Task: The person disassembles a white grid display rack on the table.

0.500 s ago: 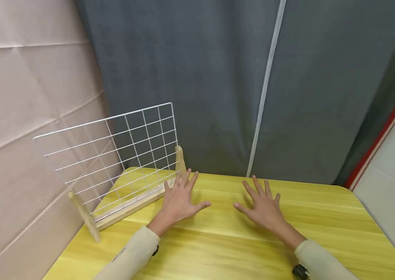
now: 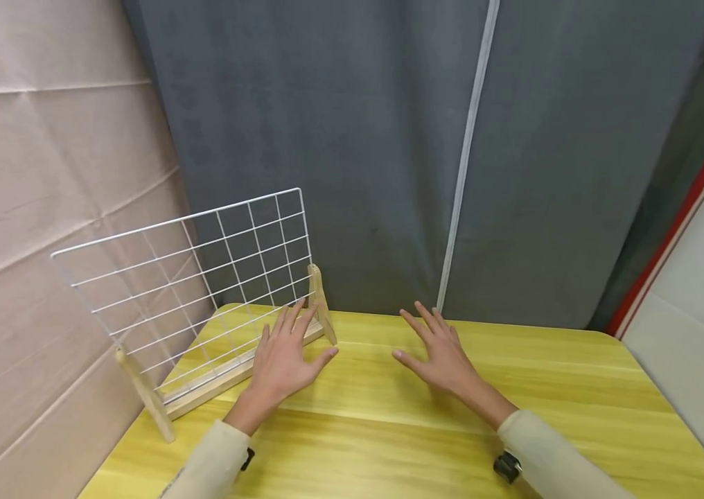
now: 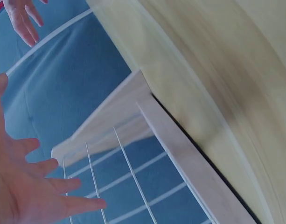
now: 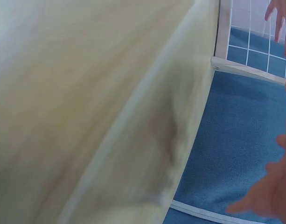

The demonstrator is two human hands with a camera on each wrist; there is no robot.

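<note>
We judge the work in hand to be a reach toward the rack (image 2: 202, 291), and to do it well we should bring both hands to its wooden base rather than to the thin wires; we should take one wooden foot in each hand, so that the rack stays level and does not tip; we should keep the fingers out of the squares of the grid, where they could catch

Our left hand (image 2: 283, 357) has its fingers spread and straight and holds nothing; its fingertips lie just at the rack's wooden base, though we cannot tell whether they touch it; our right hand (image 2: 439, 357) is likewise flat and spread, gripping nothing, well to the right of the rack above the table (image 2: 576, 402)

The rack is a white wire grid of square cells set in a pale wooden rail, with an upright wooden foot at each end; it leans back a little; it stands on the far left corner of the yellow table, set at a slant to the table's edge; behind the rack hangs a grey curtain (image 2: 358, 138)
</note>
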